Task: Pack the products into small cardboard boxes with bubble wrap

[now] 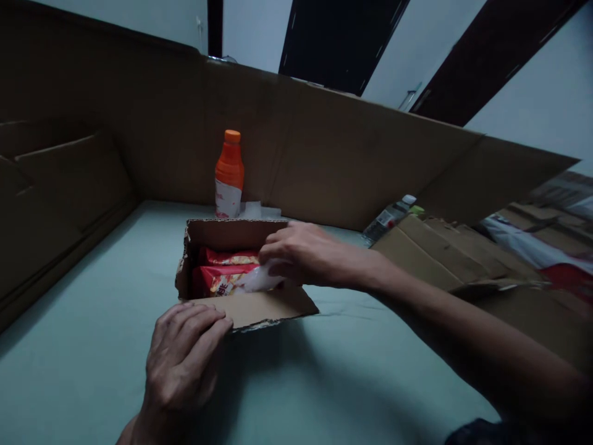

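White wrap sits grasped in the fingers of the right hand, red packets just beside them, while the left hand, fingers holding the near flap, had best keep the box steady.

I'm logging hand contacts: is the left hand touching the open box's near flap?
Touching. The head view shows the left hand resting on the near flap at its left end, no gap visible.

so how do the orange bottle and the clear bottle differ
The orange bottle is orange and white; the clear bottle is mostly see-through. The orange bottle's cap is orange, the clear bottle's cap pale. The orange bottle stands behind the open box; cardboard partly hides the clear bottle. Both are capped.
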Tool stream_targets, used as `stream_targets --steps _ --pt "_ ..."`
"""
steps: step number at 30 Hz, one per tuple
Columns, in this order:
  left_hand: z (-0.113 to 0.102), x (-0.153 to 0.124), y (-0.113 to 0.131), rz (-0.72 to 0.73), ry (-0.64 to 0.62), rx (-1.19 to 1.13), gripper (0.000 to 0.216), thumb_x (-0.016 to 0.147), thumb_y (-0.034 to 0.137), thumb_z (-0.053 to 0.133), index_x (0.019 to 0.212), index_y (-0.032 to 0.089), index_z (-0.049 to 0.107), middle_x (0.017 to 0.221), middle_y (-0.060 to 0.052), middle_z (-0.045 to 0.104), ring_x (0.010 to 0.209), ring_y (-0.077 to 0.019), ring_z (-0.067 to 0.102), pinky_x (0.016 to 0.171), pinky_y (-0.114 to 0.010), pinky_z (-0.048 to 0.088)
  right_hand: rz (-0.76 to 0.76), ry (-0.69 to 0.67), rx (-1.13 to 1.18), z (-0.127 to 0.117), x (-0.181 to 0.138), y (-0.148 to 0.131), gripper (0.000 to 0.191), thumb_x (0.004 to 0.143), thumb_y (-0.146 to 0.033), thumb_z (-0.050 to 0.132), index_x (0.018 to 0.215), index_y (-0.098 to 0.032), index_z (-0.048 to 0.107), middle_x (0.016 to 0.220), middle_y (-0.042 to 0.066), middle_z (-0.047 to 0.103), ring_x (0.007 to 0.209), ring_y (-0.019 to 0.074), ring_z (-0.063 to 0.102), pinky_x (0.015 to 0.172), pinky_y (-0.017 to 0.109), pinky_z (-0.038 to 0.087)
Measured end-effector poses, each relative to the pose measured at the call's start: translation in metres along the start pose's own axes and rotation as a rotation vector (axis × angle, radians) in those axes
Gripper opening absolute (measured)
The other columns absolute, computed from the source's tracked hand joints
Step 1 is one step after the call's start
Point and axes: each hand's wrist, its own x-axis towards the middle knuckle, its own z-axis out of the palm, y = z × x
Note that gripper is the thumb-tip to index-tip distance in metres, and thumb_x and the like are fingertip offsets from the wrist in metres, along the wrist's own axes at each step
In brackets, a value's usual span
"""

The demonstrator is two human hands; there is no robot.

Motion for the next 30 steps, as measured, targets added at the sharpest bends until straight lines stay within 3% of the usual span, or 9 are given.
stream_targets --steps 3,5,11,14,17,24,27,30 --pt "-0.002 0.000 0.000 -0.001 0.010 -0.006 0.033 0.083 0.004 0.064 0.112 0.021 0.067 0.101 -0.007 0.074 0.100 -0.0229 0.067 0.096 -0.044 0.049 -0.005 -0.151 0.005 0.014 0.019 -0.001 0.013 0.084 -0.008 0.066 0.077 -0.019 0.068 0.080 0.000 0.071 0.072 0.0130 0.060 0.065 0.026 0.036" --pt "-0.003 0.001 0.000 0.007 0.000 -0.006 0.032 0.084 0.005 0.064 0.112 0.021 0.067 0.101 -0.007 0.074 0.101 -0.0228 0.066 0.096 -0.043 0.049 0.025 -0.175 0.063 0.018 0.022 0.003 0.012 0.084 -0.008 0.065 0.079 -0.019 0.067 0.078 -0.001 0.071 0.069 0.0120 0.058 0.062 0.025 0.034" --pt "-0.004 0.006 -0.002 -0.002 -0.004 -0.020 0.031 0.085 0.003 0.063 0.111 0.020 0.066 0.102 -0.008 0.072 0.102 -0.0223 0.065 0.097 -0.044 0.048 0.122 0.099 0.188 0.012 0.009 0.007 0.016 0.085 -0.012 0.067 0.098 -0.019 0.068 0.089 -0.001 0.071 0.075 0.0120 0.060 0.065 0.022 0.035" --pt "-0.003 0.008 0.000 -0.011 0.015 -0.016 0.031 0.084 0.001 0.064 0.110 0.018 0.066 0.101 -0.009 0.072 0.101 -0.0218 0.064 0.096 -0.044 0.048 0.190 -0.070 0.162 0.021 0.012 0.000 0.011 0.084 -0.013 0.067 0.093 -0.019 0.070 0.082 0.000 0.072 0.069 0.0125 0.059 0.062 0.023 0.032" --pt "-0.004 0.009 0.001 0.008 0.008 -0.020 0.031 0.083 -0.001 0.064 0.109 0.016 0.066 0.101 -0.010 0.072 0.102 -0.0227 0.064 0.096 -0.044 0.048 0.157 -0.217 0.077 0.031 0.017 -0.004 0.009 0.085 -0.014 0.064 0.082 -0.018 0.071 0.081 0.003 0.073 0.071 0.0143 0.059 0.062 0.025 0.030" --pt "-0.004 0.018 0.001 0.018 0.048 -0.006 0.030 0.081 -0.003 0.065 0.105 0.015 0.066 0.097 -0.010 0.070 0.096 -0.0230 0.065 0.093 -0.044 0.049 0.077 -0.232 -0.018 0.043 0.028 0.000 0.019 0.086 -0.011 0.060 0.072 -0.017 0.072 0.073 0.004 0.072 0.067 0.0152 0.057 0.060 0.030 0.027" --pt "-0.008 0.015 0.003 -0.065 0.107 0.045 0.043 0.079 0.001 0.069 0.119 0.018 0.064 0.110 -0.011 0.068 0.111 -0.0274 0.062 0.102 -0.049 0.046 0.075 -0.021 0.009 0.031 0.008 -0.002 0.014 0.088 -0.014 0.063 0.092 -0.018 0.076 0.097 0.007 0.075 0.085 0.0185 0.065 0.071 0.029 0.036" --pt "-0.012 0.002 0.001 -0.336 0.233 0.030 0.068 0.080 0.012 0.074 0.143 0.025 0.050 0.135 -0.013 0.057 0.130 -0.0315 0.052 0.112 -0.053 0.039 0.144 0.452 0.079 0.024 -0.044 -0.011 0.016 0.092 -0.017 0.062 0.105 -0.018 0.072 0.108 0.008 0.074 0.098 0.0205 0.067 0.082 0.032 0.042"
